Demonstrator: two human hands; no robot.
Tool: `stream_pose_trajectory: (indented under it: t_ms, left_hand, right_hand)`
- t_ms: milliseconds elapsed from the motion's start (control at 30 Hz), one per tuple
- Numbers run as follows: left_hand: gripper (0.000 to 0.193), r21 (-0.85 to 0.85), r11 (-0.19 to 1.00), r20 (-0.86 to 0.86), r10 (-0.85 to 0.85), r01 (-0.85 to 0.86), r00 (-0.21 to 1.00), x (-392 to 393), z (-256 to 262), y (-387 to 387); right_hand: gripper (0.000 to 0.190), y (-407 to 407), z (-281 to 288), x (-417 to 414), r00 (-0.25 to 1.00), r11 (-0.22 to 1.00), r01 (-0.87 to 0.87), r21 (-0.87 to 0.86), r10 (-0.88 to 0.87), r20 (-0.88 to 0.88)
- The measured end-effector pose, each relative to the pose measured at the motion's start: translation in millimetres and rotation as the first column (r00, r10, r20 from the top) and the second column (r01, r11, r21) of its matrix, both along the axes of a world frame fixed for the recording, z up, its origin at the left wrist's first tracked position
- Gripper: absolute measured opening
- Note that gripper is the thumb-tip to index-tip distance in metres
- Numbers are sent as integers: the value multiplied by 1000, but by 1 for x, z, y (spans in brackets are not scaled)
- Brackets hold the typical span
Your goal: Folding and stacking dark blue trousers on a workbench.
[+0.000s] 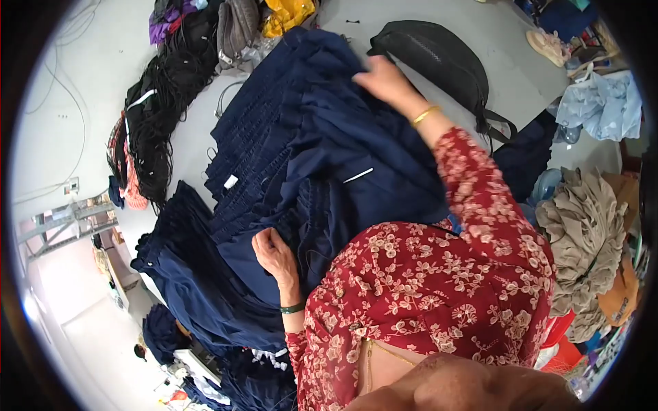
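A large heap of navy blue gathered fabric garments [318,118] lies before me, with elastic-looking ruched bands along its left side. My right hand [383,79] is at the upper right edge of the heap, slightly blurred; whether its fingers pinch the cloth does not show. My left hand [272,251] rests low on the heap with curled fingers, and what lies under them is hidden. Between the hands a thin white stick-like item [358,175] lies on the cloth. A small white tag [231,181] shows on the ruched part. More navy garments [205,287] are piled at the lower left.
A black zipped bag [442,61] lies beyond my right hand. A long bundle of black cords [175,87] runs along the upper left, near a grey pouch [239,31] and yellow plastic [288,15]. At right are beige bundled fabric [581,236] and a pale blue plastic bag [601,105].
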State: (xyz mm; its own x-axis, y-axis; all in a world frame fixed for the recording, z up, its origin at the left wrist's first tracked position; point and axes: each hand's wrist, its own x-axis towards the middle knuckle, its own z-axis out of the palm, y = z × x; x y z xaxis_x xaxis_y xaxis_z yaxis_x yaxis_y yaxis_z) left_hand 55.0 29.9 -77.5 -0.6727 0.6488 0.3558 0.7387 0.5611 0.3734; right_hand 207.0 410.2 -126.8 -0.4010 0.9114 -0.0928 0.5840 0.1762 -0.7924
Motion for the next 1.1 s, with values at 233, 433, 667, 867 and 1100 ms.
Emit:
stream_pose_trajectory:
  t_ms: [233,433,667,867,1100]
  left_hand:
    - [8,14,1000,140,-3,1,990,-32,-55,-9]
    - [8,-45,994,287,110,-101,952,-24,-37,-7]
    - [9,-209,976,-152,34,-66,988,-11,16,-1]
    - [12,-60,943,494,313,-327,811,6,27,1]
    - [9,188,905,737,126,-381,664,-3,9,-15]
  right_hand:
    - [26,-74,15,-108,859,875,-471,116,484,-168]
    - [39,-35,-8,-90,714,820,-527,-225,283,-641]
    - [19,18,-18,30,995,926,0,377,-36,89]
    - [21,43,-32,59,821,943,-302,142,181,541]
    - [27,73,-72,63,883,945,-325,45,286,372]
